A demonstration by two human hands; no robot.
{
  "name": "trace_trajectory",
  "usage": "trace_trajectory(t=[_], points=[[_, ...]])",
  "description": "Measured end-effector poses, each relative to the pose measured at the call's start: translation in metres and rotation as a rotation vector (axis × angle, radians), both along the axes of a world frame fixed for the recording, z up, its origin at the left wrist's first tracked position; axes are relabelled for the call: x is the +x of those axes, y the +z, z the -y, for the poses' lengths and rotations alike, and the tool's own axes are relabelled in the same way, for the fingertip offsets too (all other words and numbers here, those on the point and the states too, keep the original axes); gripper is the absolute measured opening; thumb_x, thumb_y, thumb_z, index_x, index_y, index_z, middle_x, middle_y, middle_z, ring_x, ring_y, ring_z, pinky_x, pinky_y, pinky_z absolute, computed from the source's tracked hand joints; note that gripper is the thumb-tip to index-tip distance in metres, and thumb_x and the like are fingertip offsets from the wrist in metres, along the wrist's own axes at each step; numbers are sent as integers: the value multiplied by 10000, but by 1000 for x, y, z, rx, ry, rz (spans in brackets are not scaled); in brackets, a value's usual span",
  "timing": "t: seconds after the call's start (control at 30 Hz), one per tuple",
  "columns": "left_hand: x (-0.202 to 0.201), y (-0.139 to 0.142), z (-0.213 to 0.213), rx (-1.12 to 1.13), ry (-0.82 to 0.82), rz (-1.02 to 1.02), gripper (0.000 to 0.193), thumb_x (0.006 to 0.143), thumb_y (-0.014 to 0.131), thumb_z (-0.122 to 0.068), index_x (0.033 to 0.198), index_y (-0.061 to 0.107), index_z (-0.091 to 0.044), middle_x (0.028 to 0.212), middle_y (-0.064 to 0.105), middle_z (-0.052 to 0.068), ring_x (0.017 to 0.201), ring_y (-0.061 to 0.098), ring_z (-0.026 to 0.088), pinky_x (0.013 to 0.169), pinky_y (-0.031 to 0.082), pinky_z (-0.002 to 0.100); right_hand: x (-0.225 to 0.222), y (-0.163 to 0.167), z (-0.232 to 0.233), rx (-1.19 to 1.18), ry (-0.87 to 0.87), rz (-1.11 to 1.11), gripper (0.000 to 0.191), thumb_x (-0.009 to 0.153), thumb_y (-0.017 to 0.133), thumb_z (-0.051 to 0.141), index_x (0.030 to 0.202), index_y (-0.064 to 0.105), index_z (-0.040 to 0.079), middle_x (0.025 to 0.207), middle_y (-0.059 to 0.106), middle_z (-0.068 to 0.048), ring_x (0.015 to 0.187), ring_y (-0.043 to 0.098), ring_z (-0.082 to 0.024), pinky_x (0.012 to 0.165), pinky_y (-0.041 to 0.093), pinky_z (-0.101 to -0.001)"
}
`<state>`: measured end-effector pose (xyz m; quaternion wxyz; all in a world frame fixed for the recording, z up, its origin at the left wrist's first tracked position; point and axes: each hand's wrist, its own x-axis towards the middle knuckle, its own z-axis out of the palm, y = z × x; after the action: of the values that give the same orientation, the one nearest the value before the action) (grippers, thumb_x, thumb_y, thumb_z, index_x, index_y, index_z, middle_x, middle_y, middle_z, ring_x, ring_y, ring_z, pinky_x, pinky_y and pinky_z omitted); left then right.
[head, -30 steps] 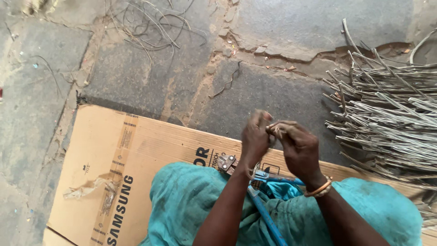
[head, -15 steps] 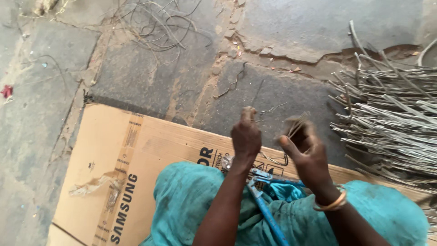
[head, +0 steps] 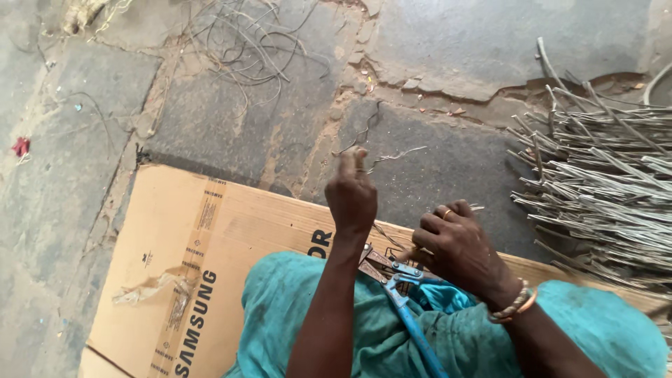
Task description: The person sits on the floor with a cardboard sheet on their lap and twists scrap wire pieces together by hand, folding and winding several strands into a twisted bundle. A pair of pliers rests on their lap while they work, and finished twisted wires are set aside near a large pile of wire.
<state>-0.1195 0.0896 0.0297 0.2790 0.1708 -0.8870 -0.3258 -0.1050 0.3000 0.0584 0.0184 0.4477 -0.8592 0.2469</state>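
Two hands are working above the lap. The left hand (head: 351, 194) is pinching a thin bent wire (head: 392, 155) between closed fingertips, holding it up over the stone floor (head: 224, 119). The right hand (head: 455, 245) is curling shut around short wire pieces (head: 476, 207), near the blue-handled cutter (head: 399, 290) lying on the teal cloth (head: 294, 315). Flat cardboard (head: 175, 238) is lying underneath, and a wire pile (head: 602, 182) is sitting at the right.

Flat, even daylight as I see it; shadows soft, no glare. Focus decent across the frame, slight softness at the corners.
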Motion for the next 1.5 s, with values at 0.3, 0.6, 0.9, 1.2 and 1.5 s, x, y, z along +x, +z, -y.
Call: trace_trajectory(t=[0.3, 0.6, 0.9, 1.2, 1.5], points=[[-5, -45, 34, 263, 481, -159, 349, 1122, 510, -230, 934, 723, -28, 886, 757, 151, 786, 737, 303, 726, 566, 415, 9, -19, 24, -208, -115, 45, 411, 777, 821, 466, 914, 682, 104, 888, 645, -96, 866, 618, -296, 821, 473, -459], [30, 2, -50, 2, -404, -52, 170, 1100, 510, -167, 1076, 652, -76, 985, 779, 124, 640, 705, 239, 561, 568, 376, -17, -30, 10, -971, -446, 1112, 401, 1025, 570, 249, 1370, 552, 46, 1233, 718, -92, 1183, 656, -197, 1045, 512, -344], [15, -4, -65, 649, -175, 319, 269, 1086, 489, -303, 1021, 554, -51, 663, 688, 67, 547, 708, 177, 453, 545, 352, -14, -30, -1, -1016, -223, 1051, 250, 1108, 504, 158, 1020, 665, -12, 1042, 681, -84, 970, 640, -139, 887, 561, -311], [17, -10, -61, 797, -887, 344, 315, 1089, 453, -344, 1210, 542, -66, 997, 683, 72, 951, 655, 173, 869, 536, 375, -39, -21, -40, -1206, -346, 1346, 288, 1118, 470, 267, 1003, 601, 38, 899, 657, -65, 811, 653, -159, 719, 550, -314], [30, 4, -52, -98, -862, 329, 133, 959, 590, -170, 1048, 622, -77, 904, 707, 181, 896, 684, 399, 773, 526, 515, -22, -49, -24, -1030, -252, 981, 255, 1104, 516, 239, 978, 610, 38, 834, 601, -43, 749, 594, -148, 710, 535, -296]])
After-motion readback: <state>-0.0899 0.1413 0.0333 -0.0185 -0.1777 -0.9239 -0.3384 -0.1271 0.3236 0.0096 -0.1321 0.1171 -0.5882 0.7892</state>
